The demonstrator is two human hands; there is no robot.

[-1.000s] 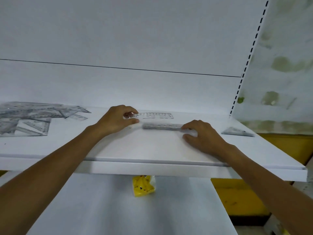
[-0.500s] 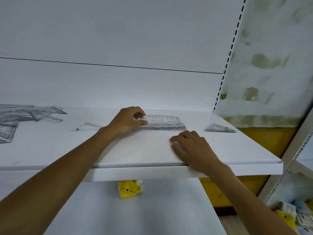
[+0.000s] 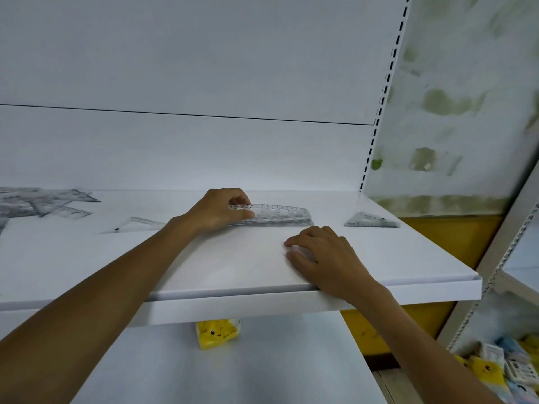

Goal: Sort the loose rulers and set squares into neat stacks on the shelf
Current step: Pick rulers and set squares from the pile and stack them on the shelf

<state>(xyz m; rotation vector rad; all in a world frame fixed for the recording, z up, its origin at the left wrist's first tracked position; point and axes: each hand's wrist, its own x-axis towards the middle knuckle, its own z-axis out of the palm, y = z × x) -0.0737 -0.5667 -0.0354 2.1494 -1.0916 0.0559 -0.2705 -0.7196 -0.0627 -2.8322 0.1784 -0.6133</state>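
Pinching the left end of the ruler stack (image 3: 280, 215) midway along the shelf (image 3: 204, 266), the left hand (image 3: 217, 211) grips it. The right hand (image 3: 326, 258) rests slack and empty near the front edge. By the right edge sit set squares (image 3: 371, 220).

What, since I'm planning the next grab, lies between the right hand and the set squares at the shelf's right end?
Nothing visible. Only bare shelf separates the right hand from the set squares; the ruler stack gripped by the left hand lies left of that path.
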